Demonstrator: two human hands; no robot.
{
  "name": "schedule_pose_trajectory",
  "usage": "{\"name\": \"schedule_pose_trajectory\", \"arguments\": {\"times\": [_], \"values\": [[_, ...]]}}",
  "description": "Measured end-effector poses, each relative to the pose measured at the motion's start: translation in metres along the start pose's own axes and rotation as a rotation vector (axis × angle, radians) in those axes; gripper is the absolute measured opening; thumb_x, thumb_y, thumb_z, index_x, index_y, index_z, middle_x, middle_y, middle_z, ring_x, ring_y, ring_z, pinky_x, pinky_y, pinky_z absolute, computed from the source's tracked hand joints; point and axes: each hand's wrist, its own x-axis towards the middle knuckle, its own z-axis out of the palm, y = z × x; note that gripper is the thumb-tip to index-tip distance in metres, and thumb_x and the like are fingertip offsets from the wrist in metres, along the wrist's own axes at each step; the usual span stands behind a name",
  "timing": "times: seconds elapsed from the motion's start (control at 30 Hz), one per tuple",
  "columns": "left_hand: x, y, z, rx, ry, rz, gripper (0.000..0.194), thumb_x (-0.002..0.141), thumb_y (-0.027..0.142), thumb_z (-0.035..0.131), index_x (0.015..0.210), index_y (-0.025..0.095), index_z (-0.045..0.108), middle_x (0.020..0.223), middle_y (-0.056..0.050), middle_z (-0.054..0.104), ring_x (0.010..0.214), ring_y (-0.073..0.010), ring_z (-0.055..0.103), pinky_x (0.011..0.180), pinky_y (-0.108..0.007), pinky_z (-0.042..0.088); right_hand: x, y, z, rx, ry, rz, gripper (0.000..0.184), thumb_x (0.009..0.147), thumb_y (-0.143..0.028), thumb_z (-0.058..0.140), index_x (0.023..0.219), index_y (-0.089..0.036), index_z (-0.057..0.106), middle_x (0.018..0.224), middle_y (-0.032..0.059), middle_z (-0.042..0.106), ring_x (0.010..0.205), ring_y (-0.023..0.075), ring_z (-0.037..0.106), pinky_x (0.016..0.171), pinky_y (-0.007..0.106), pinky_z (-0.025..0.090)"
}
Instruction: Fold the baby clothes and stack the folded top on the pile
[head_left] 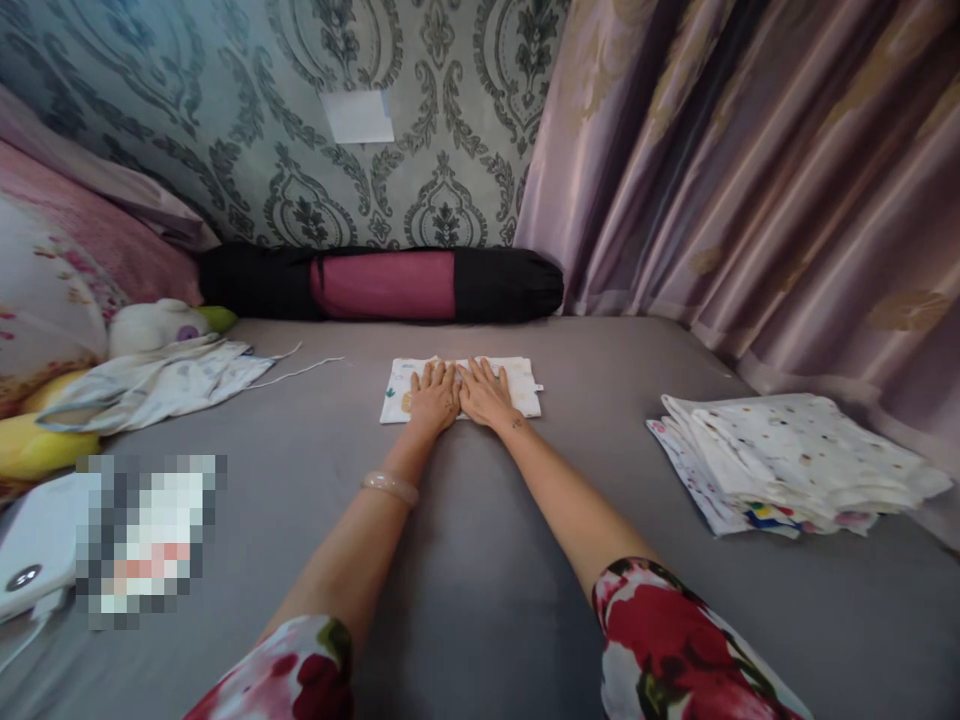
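Observation:
A small folded white cloth with a printed pattern point(525, 385) lies flat on the grey bed sheet point(480, 560), near the far side. My left hand point(435, 392) and my right hand point(486, 390) rest side by side on its middle, palms down, fingers stretched out flat. A pale bangle point(390, 487) sits on my left wrist. Neither hand grips anything.
A stack of folded printed cloths point(795, 460) lies at the right. A black and pink rolled bag point(382, 283) lies along the wall. At the left are a crumpled cloth point(157, 380), soft toys point(154, 323), pillows and a white device point(34, 560). Curtains point(750, 180) hang at the right.

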Motion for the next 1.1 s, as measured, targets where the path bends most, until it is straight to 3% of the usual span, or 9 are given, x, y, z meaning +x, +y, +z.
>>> {"name": "schedule_pose_trajectory", "arguments": {"times": [0.23, 0.5, 0.73, 0.9, 1.1], "values": [[-0.001, 0.001, 0.001, 0.083, -0.023, -0.029, 0.061, 0.099, 0.042, 0.012, 0.156, 0.024, 0.026, 0.162, -0.003, 0.026, 0.150, -0.0322, 0.017, 0.119, -0.057, 0.012, -0.002, 0.002, 0.005, -0.047, 0.015, 0.002, 0.053, 0.099, -0.031, 0.029, 0.153, -0.027, 0.035, 0.162, 0.0040, 0.026, 0.149, 0.0269, 0.019, 0.119, 0.055, 0.012], [-0.002, 0.005, -0.009, 0.094, -0.057, -0.041, 0.059, 0.099, 0.042, 0.016, 0.154, 0.025, 0.030, 0.161, -0.003, 0.027, 0.148, -0.0321, 0.021, 0.117, -0.058, 0.017, 0.001, 0.003, 0.005, -0.054, -0.042, 0.012, 0.054, 0.100, -0.033, 0.027, 0.152, -0.027, 0.035, 0.160, 0.0014, 0.030, 0.148, 0.0265, 0.020, 0.119, 0.055, 0.012], [0.002, 0.000, -0.010, 0.076, 0.021, -0.011, 0.056, 0.099, 0.042, 0.019, 0.148, 0.025, 0.042, 0.157, -0.005, 0.037, 0.145, -0.0312, 0.030, 0.116, -0.058, 0.022, 0.003, 0.005, -0.001, -0.019, -0.030, 0.017, 0.052, 0.101, -0.034, 0.026, 0.152, -0.025, 0.037, 0.159, 0.0033, 0.032, 0.147, 0.0274, 0.023, 0.118, 0.056, 0.014], [0.003, -0.005, -0.006, 0.088, 0.145, -0.029, 0.060, 0.100, 0.047, 0.018, 0.149, 0.022, 0.042, 0.158, -0.007, 0.036, 0.149, -0.0329, 0.020, 0.118, -0.057, 0.015, 0.002, 0.006, 0.000, -0.031, 0.071, 0.092, 0.052, 0.101, -0.039, 0.030, 0.150, -0.024, 0.039, 0.160, 0.0071, 0.029, 0.148, 0.0296, 0.019, 0.117, 0.059, 0.010], [0.004, -0.010, -0.001, 0.075, 0.001, -0.048, 0.063, 0.099, 0.050, 0.018, 0.153, 0.022, 0.033, 0.160, -0.008, 0.030, 0.147, -0.0356, 0.023, 0.117, -0.061, 0.017, 0.002, 0.007, 0.009, -0.037, 0.080, 0.099, 0.052, 0.101, -0.041, 0.031, 0.149, -0.024, 0.042, 0.157, 0.0069, 0.035, 0.147, 0.0293, 0.022, 0.117, 0.058, 0.014]]}}
